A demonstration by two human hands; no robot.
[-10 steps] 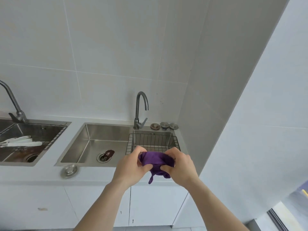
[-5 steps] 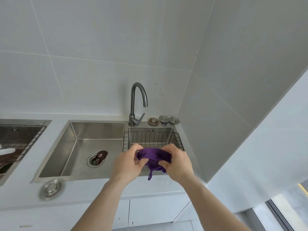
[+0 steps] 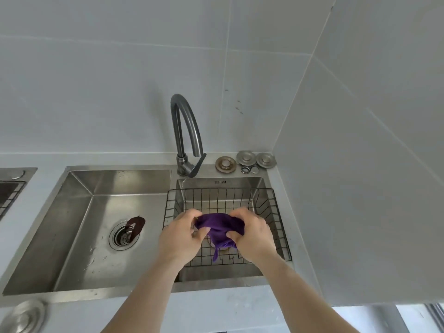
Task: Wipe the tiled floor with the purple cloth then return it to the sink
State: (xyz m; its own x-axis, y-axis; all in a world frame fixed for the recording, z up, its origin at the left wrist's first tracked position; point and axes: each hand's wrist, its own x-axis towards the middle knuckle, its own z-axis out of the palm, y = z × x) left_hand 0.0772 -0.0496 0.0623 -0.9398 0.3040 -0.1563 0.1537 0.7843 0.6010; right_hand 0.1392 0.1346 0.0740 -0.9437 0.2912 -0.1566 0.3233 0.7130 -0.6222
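Both hands hold the bunched purple cloth over the black wire basket that sits in the right part of the steel sink. My left hand grips the cloth's left side and my right hand grips its right side. A loose corner of the cloth hangs down between the hands. The tiled floor is out of view apart from a sliver at the bottom right.
A grey curved tap stands behind the sink. Several metal drain caps and rings lie at the back right corner. A brown object lies by the drain. Another cap sits on the counter front left. A tiled wall closes the right side.
I have come closer to the sink and the view has tilted down. Both hands have carried the cloth forward from the counter's front edge to above the wire basket.
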